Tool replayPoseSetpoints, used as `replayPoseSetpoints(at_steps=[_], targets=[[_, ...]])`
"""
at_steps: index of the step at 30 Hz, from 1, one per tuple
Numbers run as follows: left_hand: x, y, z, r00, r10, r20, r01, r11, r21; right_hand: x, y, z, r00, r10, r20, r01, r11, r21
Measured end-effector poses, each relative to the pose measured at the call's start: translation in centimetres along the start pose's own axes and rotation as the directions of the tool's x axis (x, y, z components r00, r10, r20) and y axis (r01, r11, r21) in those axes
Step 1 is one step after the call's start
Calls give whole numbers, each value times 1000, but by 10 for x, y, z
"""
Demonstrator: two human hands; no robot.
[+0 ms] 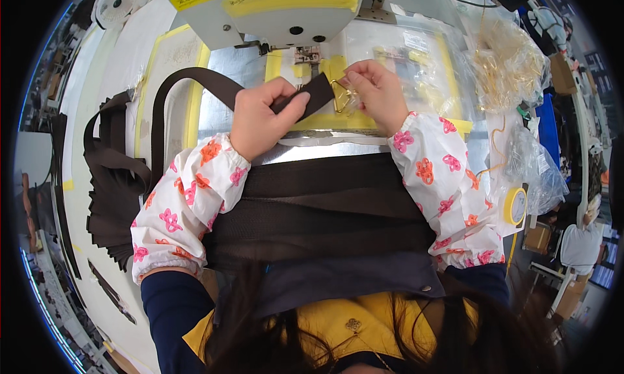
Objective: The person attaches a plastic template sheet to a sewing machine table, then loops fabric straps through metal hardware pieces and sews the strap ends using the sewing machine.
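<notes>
My left hand (263, 114) grips a dark brown strap (201, 75) close to its end, with thumb and fingers wrapped on it. The strap loops away to the left. Just right of that end, my right hand (376, 94) pinches a gold metal triangular ring (339, 100), with some clear plastic by the fingers. Both hands are over the yellow-taped bed below the sewing machine head (266, 10), near its presser foot (307, 55). A wide stretch of dark brown fabric (312, 211) lies between my forearms.
A pile of dark straps (107, 205) lies at left. At right are clear bags of gold hardware (500, 62), crumpled plastic (539, 179), a blue bin (546, 124) and a yellow tape roll (515, 206). A white round fan-like object (117, 2) stands at the upper left.
</notes>
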State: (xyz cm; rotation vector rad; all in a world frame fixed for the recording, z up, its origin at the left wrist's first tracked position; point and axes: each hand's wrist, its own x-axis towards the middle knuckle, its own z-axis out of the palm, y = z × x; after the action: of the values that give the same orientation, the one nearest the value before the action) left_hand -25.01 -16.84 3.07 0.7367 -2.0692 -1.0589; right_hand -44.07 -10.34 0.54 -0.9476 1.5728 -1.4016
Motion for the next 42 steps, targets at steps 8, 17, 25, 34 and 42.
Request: replayPoseSetpoints(at_steps=[8,17,25,34,42], targets=[[1,12,10,973,-5,232,-85,923,375,-24,-4,23,1000,20,21,-21,1000,18],[2,6,5,978,105,180,-166,916,366,-32,-4,37,993,86,83,-105,960,261],[-1,28,9,960,28,277,-105,957,269,-27,13,38,955,-177,239,206,973,-101],[6,-5,-5,871,-214,442,307,940,-149,-31,-9,27,927,117,356,-101,993,-64],[2,-5,0,951,-163,262,184,981,-57,-35,-7,28,968,105,230,-80,990,-117]])
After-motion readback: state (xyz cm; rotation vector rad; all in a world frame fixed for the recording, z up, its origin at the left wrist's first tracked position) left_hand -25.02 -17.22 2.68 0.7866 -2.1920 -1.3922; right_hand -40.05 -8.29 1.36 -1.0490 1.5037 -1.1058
